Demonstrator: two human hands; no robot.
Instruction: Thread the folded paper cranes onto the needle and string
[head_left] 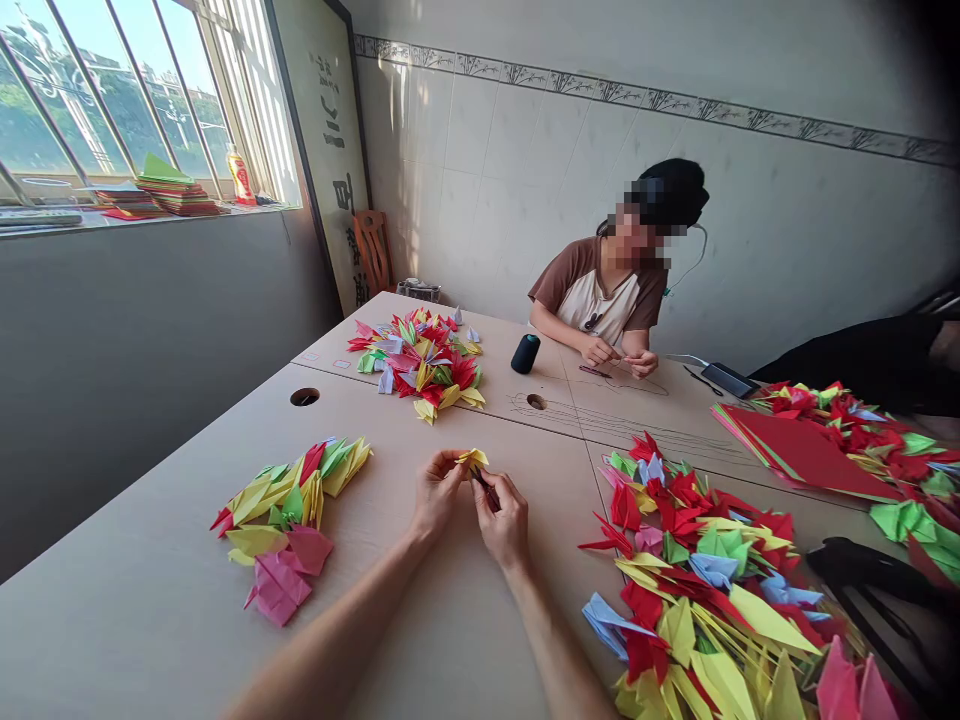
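Observation:
My left hand (435,493) and my right hand (504,518) meet over the middle of the beige table (420,620). Both pinch a small folded yellow paper piece (472,459) between their fingertips. A dark thin thing shows under the paper at my right fingers; I cannot make it out. A row of folded paper pieces (289,520) in yellow, green, red and pink lies to the left of my hands. A large heap of folded coloured paper (697,580) lies to the right.
Across the table a person in a brown and white shirt (600,290) works with both hands. Another heap of folded paper (420,360) and a dark cylinder (525,353) lie near them. Red sheets (802,450), a phone (729,379), table holes (304,397), stacked paper on the windowsill (176,190).

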